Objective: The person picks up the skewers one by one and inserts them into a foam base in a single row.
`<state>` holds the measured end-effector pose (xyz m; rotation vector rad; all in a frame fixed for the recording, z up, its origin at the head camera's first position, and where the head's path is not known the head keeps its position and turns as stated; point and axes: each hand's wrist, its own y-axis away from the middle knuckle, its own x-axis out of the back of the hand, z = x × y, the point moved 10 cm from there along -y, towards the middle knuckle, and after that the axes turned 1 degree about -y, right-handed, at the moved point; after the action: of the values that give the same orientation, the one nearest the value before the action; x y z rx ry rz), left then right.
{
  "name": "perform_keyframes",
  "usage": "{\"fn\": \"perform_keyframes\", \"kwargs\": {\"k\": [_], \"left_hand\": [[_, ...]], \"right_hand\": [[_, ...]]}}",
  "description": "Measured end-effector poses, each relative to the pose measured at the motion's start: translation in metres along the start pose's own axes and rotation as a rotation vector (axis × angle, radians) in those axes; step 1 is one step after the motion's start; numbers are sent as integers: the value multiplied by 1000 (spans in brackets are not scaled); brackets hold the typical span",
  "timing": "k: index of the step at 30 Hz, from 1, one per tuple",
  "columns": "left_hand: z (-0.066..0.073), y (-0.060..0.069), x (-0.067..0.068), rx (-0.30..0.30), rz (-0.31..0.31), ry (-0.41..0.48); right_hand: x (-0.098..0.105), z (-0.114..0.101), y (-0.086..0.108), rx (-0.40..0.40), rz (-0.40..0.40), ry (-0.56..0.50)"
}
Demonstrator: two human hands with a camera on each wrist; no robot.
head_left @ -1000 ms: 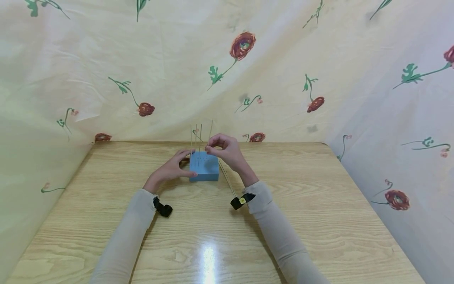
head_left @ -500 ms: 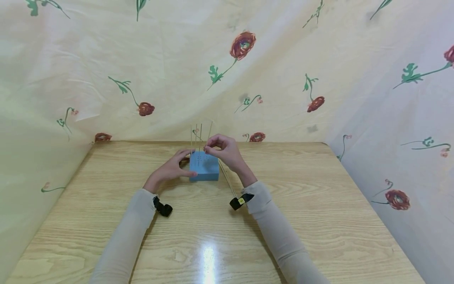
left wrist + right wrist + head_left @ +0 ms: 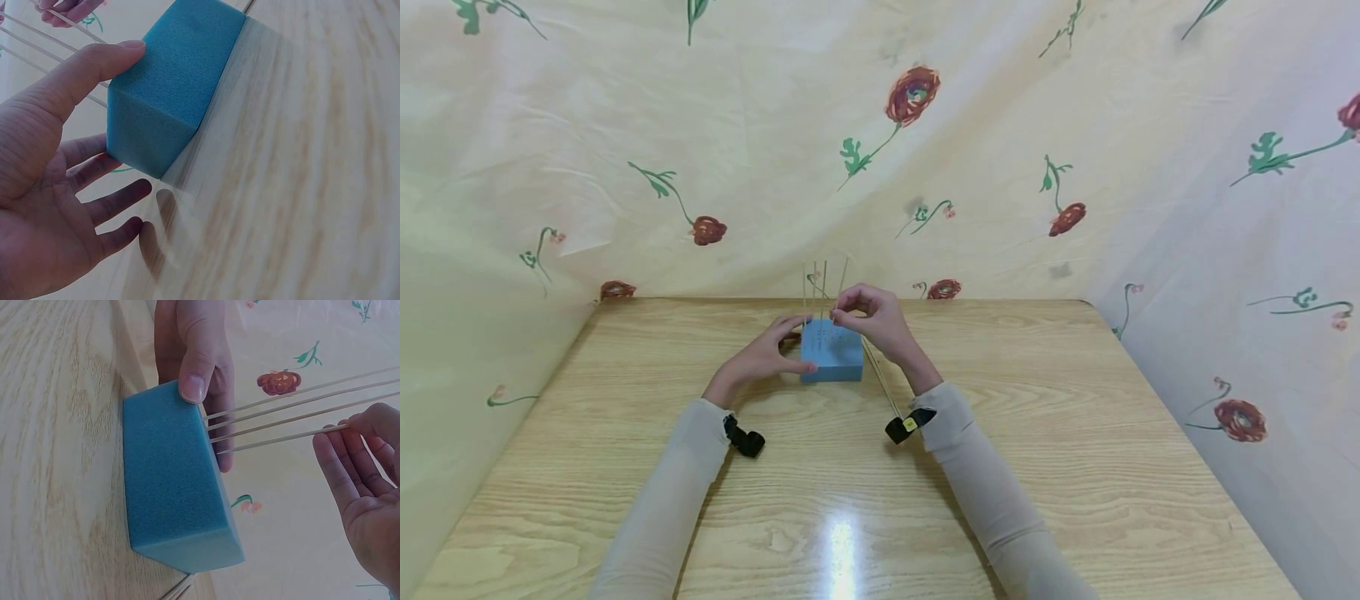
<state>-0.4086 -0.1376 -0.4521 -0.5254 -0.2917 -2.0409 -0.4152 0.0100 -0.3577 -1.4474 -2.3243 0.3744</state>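
Sitting flat on the bench (image 3: 1037, 467), near its back edge and left of centre: a blue foam block (image 3: 833, 372), small dark holes visible in its top. Three thin standing sticks (image 3: 300, 417) rise from the top face toward the left end, roughly upright, in a row. A fourth, the held stick (image 3: 269, 442), leans slightly right of them in the head view; lower tip is at the top face, can't tell if it's in. Right hand (image 3: 880, 321) has it pinched between thumb and index fingertip, fingers closed down to stick thickness, other fingers loosely bent. Left hand (image 3: 763, 352) grips the block's left end, fingers spread wide: thumb on the near top edge, index at the far side, ring and little finger stretched out off the foam. Loose sticks (image 3: 882, 379) lie on the bench, running from the block's right side toward the right wrist; exact count unclear. Both forearms in pale sleeves (image 3: 1000, 508), a black wrist camera (image 3: 748, 443) on each. Floral cloth (image 3: 775, 125) hangs behind and at the sides.
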Motion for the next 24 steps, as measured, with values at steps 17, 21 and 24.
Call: {"fn": "perform_keyframes", "kwargs": {"k": [17,21,24], "left_hand": [[-1,0,1,9,-1,2],[-1,0,1,8,-3,9],[-1,0,0,4,-6,11]], "right_hand": [[0,5,0,-29,9,10],[0,4,1,-25,10,20],[0,4,1,-24,10,22]]}}
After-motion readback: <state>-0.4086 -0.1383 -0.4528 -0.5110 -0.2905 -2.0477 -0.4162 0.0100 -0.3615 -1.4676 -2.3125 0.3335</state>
